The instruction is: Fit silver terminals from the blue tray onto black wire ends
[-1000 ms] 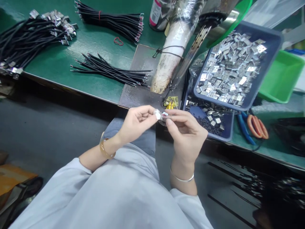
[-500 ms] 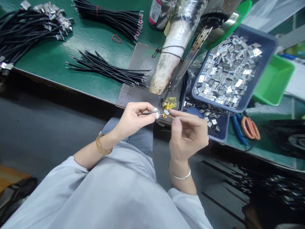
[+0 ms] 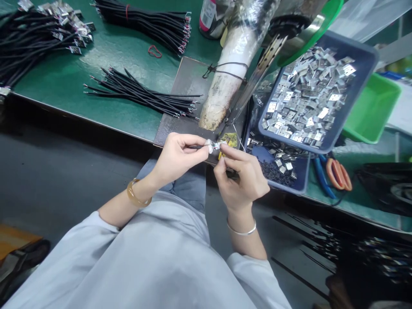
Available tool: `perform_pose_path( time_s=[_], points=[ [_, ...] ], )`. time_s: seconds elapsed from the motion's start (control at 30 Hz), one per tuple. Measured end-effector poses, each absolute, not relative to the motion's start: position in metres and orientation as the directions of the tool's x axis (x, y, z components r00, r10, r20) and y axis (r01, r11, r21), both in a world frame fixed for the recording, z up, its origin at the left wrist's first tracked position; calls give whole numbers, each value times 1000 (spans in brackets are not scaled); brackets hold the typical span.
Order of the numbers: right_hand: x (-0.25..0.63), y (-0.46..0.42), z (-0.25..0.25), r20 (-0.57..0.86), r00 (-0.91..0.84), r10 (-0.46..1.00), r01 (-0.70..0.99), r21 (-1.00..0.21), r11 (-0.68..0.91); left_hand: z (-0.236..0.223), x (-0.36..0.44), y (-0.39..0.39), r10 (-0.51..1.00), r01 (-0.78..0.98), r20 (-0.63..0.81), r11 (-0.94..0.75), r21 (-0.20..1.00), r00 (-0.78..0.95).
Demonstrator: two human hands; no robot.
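Note:
My left hand [image 3: 178,156] is closed in a pinch on a thin black wire end with a small metal piece [image 3: 209,146] at its tip. My right hand [image 3: 241,176] is closed too, its fingertips pinching a small metal clip [image 3: 222,145] right against that tip. Both hands meet just below the edge of the green table [image 3: 80,77], in front of a dark metal plate [image 3: 186,98]. A loose bunch of black wires [image 3: 141,94] lies on the table to the left of the plate.
A blue tray of metal clips [image 3: 309,98] rests tilted over a lower blue tray [image 3: 280,165] at the right. A wrapped machine post [image 3: 225,81] stands on the plate. Wire bundles [image 3: 38,38] lie far left, orange-handled pliers [image 3: 337,174] and a green bin [image 3: 370,107] right.
My right hand has moved left and closer to my left hand, bringing the clip against the wire tip. My left hand has stayed almost still.

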State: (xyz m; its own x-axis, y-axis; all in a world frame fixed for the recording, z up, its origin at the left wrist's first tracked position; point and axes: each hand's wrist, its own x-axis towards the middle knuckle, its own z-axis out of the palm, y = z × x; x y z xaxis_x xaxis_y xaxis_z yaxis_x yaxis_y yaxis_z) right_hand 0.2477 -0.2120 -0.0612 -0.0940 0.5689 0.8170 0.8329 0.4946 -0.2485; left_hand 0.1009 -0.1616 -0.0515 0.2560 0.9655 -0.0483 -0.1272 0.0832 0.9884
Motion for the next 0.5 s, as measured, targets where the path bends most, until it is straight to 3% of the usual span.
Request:
perform_pose_path(
  time_s=[0.5],
  points=[
    [246,-203,-60,835,-132,533,865,-165,473,-46,103,-155,981,-48,12,-3,999,193]
  ],
)
